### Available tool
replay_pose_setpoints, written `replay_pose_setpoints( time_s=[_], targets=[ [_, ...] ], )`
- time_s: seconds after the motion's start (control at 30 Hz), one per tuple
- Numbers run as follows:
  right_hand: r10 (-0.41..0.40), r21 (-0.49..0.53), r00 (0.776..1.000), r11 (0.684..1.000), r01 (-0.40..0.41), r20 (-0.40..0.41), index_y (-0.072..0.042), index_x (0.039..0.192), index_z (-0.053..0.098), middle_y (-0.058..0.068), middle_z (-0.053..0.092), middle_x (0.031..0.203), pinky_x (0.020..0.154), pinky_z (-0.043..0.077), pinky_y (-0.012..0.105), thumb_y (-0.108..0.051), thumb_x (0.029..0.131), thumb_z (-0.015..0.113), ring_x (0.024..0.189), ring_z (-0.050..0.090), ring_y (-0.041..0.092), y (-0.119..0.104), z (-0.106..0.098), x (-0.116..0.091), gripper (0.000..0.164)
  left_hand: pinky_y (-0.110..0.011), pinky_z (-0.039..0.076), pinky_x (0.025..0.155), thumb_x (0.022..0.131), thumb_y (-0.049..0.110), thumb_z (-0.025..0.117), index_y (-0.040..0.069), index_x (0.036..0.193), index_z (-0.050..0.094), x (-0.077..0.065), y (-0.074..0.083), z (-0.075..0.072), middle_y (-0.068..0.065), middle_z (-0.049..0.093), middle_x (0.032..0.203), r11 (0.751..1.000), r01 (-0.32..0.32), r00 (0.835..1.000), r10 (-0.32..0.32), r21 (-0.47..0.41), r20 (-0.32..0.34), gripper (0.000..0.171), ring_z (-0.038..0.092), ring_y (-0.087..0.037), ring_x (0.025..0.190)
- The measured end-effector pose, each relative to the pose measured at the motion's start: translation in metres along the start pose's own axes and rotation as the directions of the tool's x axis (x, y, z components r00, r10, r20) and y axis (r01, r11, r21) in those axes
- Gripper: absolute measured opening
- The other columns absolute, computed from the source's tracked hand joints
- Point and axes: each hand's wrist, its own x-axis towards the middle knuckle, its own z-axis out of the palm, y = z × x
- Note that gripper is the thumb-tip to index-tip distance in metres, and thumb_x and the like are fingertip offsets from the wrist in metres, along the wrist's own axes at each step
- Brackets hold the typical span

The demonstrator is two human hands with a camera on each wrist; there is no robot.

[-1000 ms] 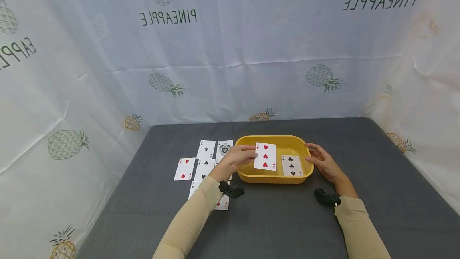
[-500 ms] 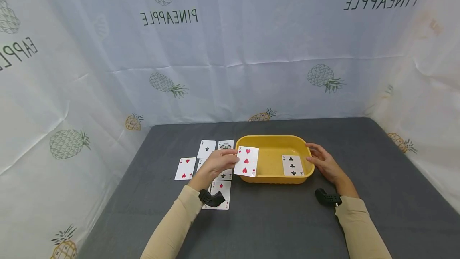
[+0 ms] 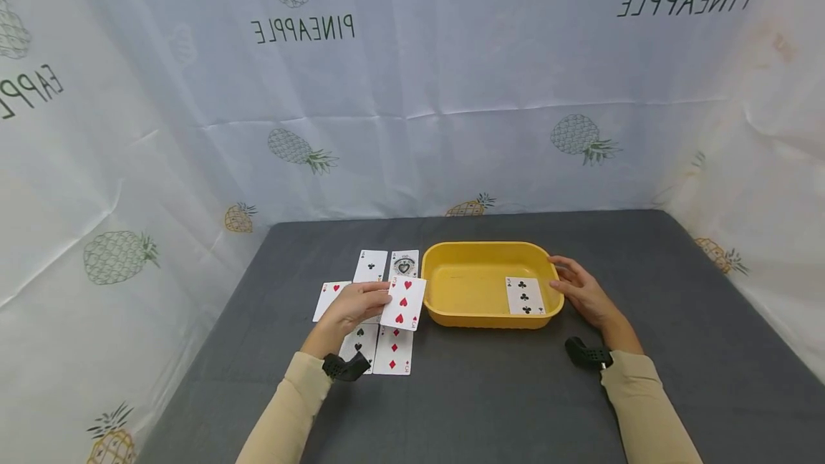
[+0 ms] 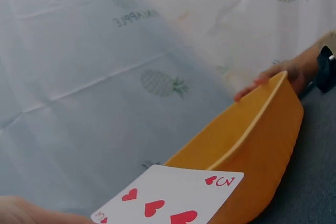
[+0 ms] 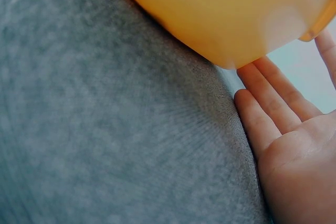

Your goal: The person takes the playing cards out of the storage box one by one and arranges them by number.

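My left hand [image 3: 350,312] pinches a three of hearts playing card [image 3: 403,303] by its left edge, face up, over the laid-out cards. The left wrist view shows the three of hearts [image 4: 168,195] beside the tray's wall. My right hand [image 3: 583,296] holds the right end of a yellow plastic tray [image 3: 493,321], thumb over the rim; in the right wrist view its other fingers [image 5: 262,98] lie against the outer wall. A three of clubs [image 3: 525,297] lies in the tray's right part.
Several face-up cards lie left of the tray: an ace of clubs [image 3: 370,263], an ace of spades [image 3: 404,263], a two of hearts [image 3: 329,296], a three of spades [image 3: 358,346] and a three of diamonds [image 3: 394,353]. The left hand hides others. The grey tabletop [image 3: 490,399] surrounds them.
The left hand has carried the three of hearts leftward and slightly down, from above the tray to above the laid-out cards. The right hand and tray stay in place.
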Motion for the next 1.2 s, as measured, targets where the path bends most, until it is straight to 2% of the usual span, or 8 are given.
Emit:
replay_pose_setpoints(
  time_s=[0.27, 0.5, 0.67, 0.8, 1.03, 1.2],
  targets=[
    [0.007, -0.004, 1.000, 1.000, -0.007, -0.011, -0.016, 0.137, 0.041, -0.020, 0.054, 0.122, 0.085, 0.052, 0.010, -0.005, 0.097, 0.053, 0.107, 0.058, -0.007, 0.000, 0.001, 0.000, 0.043, -0.017, 0.057, 0.069, 0.088, 0.003, 0.063, -0.011, 0.130, 0.053, -0.012, -0.025, -0.040, -0.010, 0.073, 0.105, 1.000, 0.001, 1.000, -0.001, -0.001, -0.022, 0.045, 0.067, -0.006, 0.080],
    [0.024, -0.024, 1.000, 0.999, -0.024, -0.018, -0.017, 0.137, 0.041, -0.021, 0.053, 0.121, 0.086, 0.051, 0.008, -0.007, 0.097, 0.054, 0.106, 0.057, -0.007, -0.002, -0.001, 0.001, 0.043, -0.019, 0.059, 0.072, 0.089, 0.007, 0.065, -0.012, 0.131, 0.051, -0.025, -0.040, -0.069, -0.009, 0.073, 0.106, 0.998, 0.021, 0.999, -0.020, 0.057, -0.026, 0.048, 0.067, -0.006, 0.083],
    [0.020, -0.022, 1.000, 1.000, -0.020, -0.008, -0.015, 0.137, 0.040, -0.020, 0.055, 0.121, 0.086, 0.051, 0.008, -0.007, 0.097, 0.053, 0.106, 0.058, -0.006, -0.003, -0.001, 0.001, 0.043, -0.018, 0.059, 0.072, 0.089, 0.008, 0.065, -0.015, 0.133, 0.047, -0.033, -0.051, -0.090, -0.004, 0.073, 0.102, 0.998, 0.043, 0.999, -0.042, 0.053, -0.034, 0.053, 0.067, -0.005, 0.082],
    [0.020, -0.020, 1.000, 1.000, -0.020, -0.004, -0.016, 0.137, 0.040, -0.021, 0.054, 0.121, 0.086, 0.051, 0.008, -0.007, 0.098, 0.053, 0.106, 0.058, -0.006, -0.003, -0.001, 0.001, 0.043, -0.019, 0.059, 0.072, 0.088, 0.009, 0.067, -0.016, 0.133, 0.046, -0.038, -0.059, -0.105, -0.006, 0.073, 0.104, 0.997, 0.052, 0.997, -0.049, 0.059, -0.057, 0.055, 0.067, -0.005, 0.083],
    [0.018, -0.028, 1.000, 0.999, -0.018, -0.006, -0.014, 0.138, 0.039, -0.020, 0.054, 0.122, 0.086, 0.051, 0.008, -0.007, 0.098, 0.053, 0.106, 0.058, -0.005, -0.002, -0.001, 0.001, 0.043, -0.019, 0.059, 0.073, 0.089, 0.008, 0.066, -0.015, 0.135, 0.043, -0.043, -0.068, -0.119, -0.004, 0.073, 0.105, 0.996, 0.071, 0.996, -0.066, 0.060, -0.068, 0.057, 0.067, -0.004, 0.083],
    [0.025, -0.026, 1.000, 0.999, -0.025, -0.017, -0.016, 0.137, 0.040, -0.021, 0.054, 0.121, 0.086, 0.051, 0.008, -0.007, 0.098, 0.053, 0.105, 0.058, -0.006, 0.000, -0.001, 0.001, 0.042, -0.020, 0.059, 0.072, 0.088, 0.008, 0.066, -0.017, 0.132, 0.046, -0.047, -0.071, -0.124, -0.008, 0.074, 0.103, 0.992, 0.074, 0.995, -0.066, 0.102, -0.075, 0.054, 0.068, -0.005, 0.082]
  ],
)
